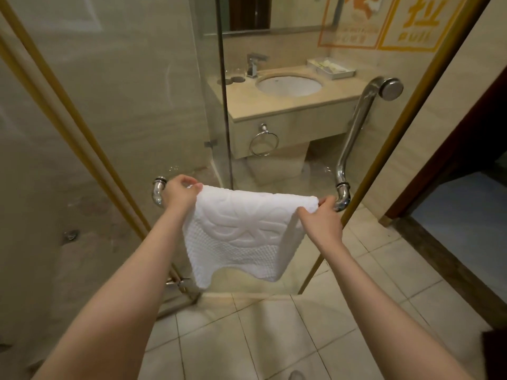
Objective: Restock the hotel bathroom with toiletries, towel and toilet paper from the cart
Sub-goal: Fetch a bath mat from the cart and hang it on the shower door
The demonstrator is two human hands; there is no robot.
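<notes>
Fingers, left hand (181,193): closed in a pinch on the upper left corner of the white woven cotton towel with an embossed floral pattern (241,234); thumb and fingertips pressed together over the fold, no gap visible.

Fingers, right hand (321,219): likewise pinched shut on the upper right corner, thumb over the top edge, knuckles near the bar's right-hand elbow.

Towel: held spread between both hands and draped over the horizontal chrome bar on the glass shower door (157,193); the bar itself is hidden beneath the cloth, only its end fittings showing. The front flap hangs freely, its lower edge uneven, longer at the left.

Handling, by estimate: light, soft, wholly limp; no breakage risk. Textured weave should grip well on skin but may slide on polished metal if hung lopsided. Best taken at the top corners, as here, so the fold stays taut and level.

Surroundings: beige marble vanity counter with an oval white basin (289,85) beyond the glass, chrome towel ring (264,144) on its front, empty; curved chrome pull handle (356,127) at right; pale tiled floor (274,338) below.
</notes>
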